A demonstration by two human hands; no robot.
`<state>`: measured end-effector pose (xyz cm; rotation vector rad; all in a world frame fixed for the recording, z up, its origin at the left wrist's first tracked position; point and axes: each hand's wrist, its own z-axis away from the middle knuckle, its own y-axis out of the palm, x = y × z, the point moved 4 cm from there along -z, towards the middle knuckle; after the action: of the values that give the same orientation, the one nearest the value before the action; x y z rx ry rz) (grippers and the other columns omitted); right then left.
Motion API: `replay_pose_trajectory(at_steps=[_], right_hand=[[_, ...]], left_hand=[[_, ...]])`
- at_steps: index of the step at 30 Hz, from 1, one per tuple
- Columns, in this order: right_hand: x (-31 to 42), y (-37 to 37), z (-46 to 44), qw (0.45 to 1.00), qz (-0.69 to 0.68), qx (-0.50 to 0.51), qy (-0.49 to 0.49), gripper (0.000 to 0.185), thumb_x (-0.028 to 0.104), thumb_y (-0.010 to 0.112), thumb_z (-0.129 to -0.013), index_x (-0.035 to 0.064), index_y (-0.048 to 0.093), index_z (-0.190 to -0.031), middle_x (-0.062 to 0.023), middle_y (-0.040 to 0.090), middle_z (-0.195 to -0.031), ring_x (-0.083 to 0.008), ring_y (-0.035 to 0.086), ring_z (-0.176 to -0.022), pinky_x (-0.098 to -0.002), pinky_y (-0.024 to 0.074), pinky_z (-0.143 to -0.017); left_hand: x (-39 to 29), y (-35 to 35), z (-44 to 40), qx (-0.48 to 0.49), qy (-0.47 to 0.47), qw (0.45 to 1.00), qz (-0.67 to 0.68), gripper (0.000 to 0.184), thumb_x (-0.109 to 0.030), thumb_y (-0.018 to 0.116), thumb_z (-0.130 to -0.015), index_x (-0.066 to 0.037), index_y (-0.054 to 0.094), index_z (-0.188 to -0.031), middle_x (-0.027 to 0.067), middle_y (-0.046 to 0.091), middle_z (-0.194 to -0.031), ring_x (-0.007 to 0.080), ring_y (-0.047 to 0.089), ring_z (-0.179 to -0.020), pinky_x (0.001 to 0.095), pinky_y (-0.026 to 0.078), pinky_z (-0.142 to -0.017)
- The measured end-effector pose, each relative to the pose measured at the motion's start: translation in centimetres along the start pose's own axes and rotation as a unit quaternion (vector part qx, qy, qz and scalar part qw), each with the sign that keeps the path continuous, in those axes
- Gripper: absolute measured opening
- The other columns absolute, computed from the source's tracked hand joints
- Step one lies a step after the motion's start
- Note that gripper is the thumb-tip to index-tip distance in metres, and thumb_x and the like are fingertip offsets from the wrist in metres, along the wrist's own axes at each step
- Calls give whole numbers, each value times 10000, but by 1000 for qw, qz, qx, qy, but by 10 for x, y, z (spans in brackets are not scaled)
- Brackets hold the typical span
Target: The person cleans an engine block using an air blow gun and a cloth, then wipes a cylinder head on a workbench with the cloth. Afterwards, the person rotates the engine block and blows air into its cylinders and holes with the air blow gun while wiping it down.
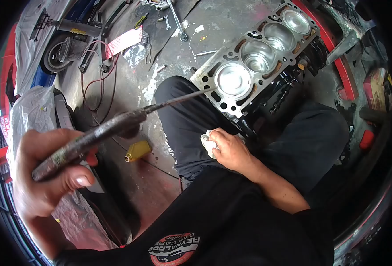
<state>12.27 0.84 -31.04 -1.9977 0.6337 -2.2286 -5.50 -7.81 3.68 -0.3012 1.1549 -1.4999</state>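
Note:
My left hand, large at the left, is closed round the thick, worn handle of a dark tool. The tool's thin rod slants up to the right, and its tip appears over the near corner of an engine block. That block has a flat, grey metal top with round cylinder bores in a row; shiny round surfaces show inside them. Over my thigh, below the block, my right hand is closed on a crumpled white cloth.
A yellow bottle lies on the floor between my hands. Wrenches, pliers and a red-and-white sheet lie beyond. Red hoses loop at the left, near a wheel. A red beam stands right of the block.

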Motion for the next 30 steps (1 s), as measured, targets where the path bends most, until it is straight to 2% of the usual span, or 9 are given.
replay_pose_trajectory(at_steps=[7, 9, 12, 14, 15, 19, 21, 28, 30], right_hand=[[2, 8, 1, 1000, -12, 1, 0, 240, 21, 641, -805, 21, 547, -1025, -160, 629, -1034, -396, 657, -918, -464, 542, -785], [5, 0, 3, 988, -120, -96, -13, 242, -11, 636, -793, 10, 564, -1024, -168, 644, -1008, -383, 667, -907, -426, 551, -784], [20, -30, -8, 968, -85, -205, -116, 297, -87, 618, -761, 4, 604, -1043, -185, 661, -1079, -371, 681, -969, -381, 558, -830], [32, -34, -23, 957, -53, -259, -118, 352, -116, 596, -745, 3, 613, -1076, -214, 648, -1136, -384, 675, -1008, -404, 560, -835], [43, -24, -33, 952, -21, -280, -122, 362, -94, 607, -748, 21, 632, -1090, -208, 641, -1165, -373, 661, -1045, -441, 541, -879], [56, 38, -53, 930, 119, -127, -323, 230, 51, 655, -814, 76, 683, -1041, -86, 644, -1237, -282, 570, -1190, -416, 464, -1011], [37, 58, -62, 943, 142, -121, -276, 235, 69, 663, -818, 94, 694, -1051, -17, 642, -1232, -263, 554, -1209, -404, 463, -1004], [57, 58, -147, 916, 80, -258, -298, 258, -16, 602, -805, 58, 669, -1044, -95, 644, -1207, -304, 566, -1183, -426, 443, -996], [31, 71, -205, 955, 73, -115, -262, 311, -55, 547, -771, 53, 717, -1009, -144, 686, -1147, -330, 593, -1161, -422, 464, -986]], left_hand=[[3, 15, -6, 40, -4, 996, -76, 551, -406, 888, -694, 48, 705, -946, 67, 665, -700, 134, 613, -649, 281, 446, -621], [6, 12, -2, 37, 52, 998, -6, 580, -428, 885, -692, 48, 705, -970, 61, 662, -712, 131, 605, -659, 271, 435, -609], [30, -2, 3, -19, 130, 991, 0, 757, -625, 819, -684, 52, 693, -999, 88, 678, -741, 90, 558, -483, 210, 397, -469], [44, -12, 14, -70, 119, 990, 36, 798, -628, 827, -666, 59, 688, -1046, 118, 692, -779, 87, 559, -484, 206, 399, -462], [40, -18, 22, -61, 27, 997, 43, 734, -553, 870, -618, 27, 719, -1042, 73, 689, -788, 104, 536, -581, 255, 411, -543], [86, -21, 40, 1, -1, 1000, 6, 445, -354, 862, -726, 35, 695, -866, 27, 619, -670, 78, 511, -573, 262, 369, -536], [103, -11, 39, -60, -86, 993, -48, 439, -366, 846, -754, 31, 671, -827, 5, 550, -620, 65, 493, -592, 265, 353, -543], [130, -24, 58, -142, -28, 985, 90, 493, -362, 817, -777, 57, 678, -997, 53, 630, -740, 65, 497, -477, 213, 360, -429], [141, -32, 67, -184, -26, 980, 68, 603, -470, 797, -776, 52, 668, -1050, 76, 638, -814, 66, 499, -492, 210, 362, -432]])
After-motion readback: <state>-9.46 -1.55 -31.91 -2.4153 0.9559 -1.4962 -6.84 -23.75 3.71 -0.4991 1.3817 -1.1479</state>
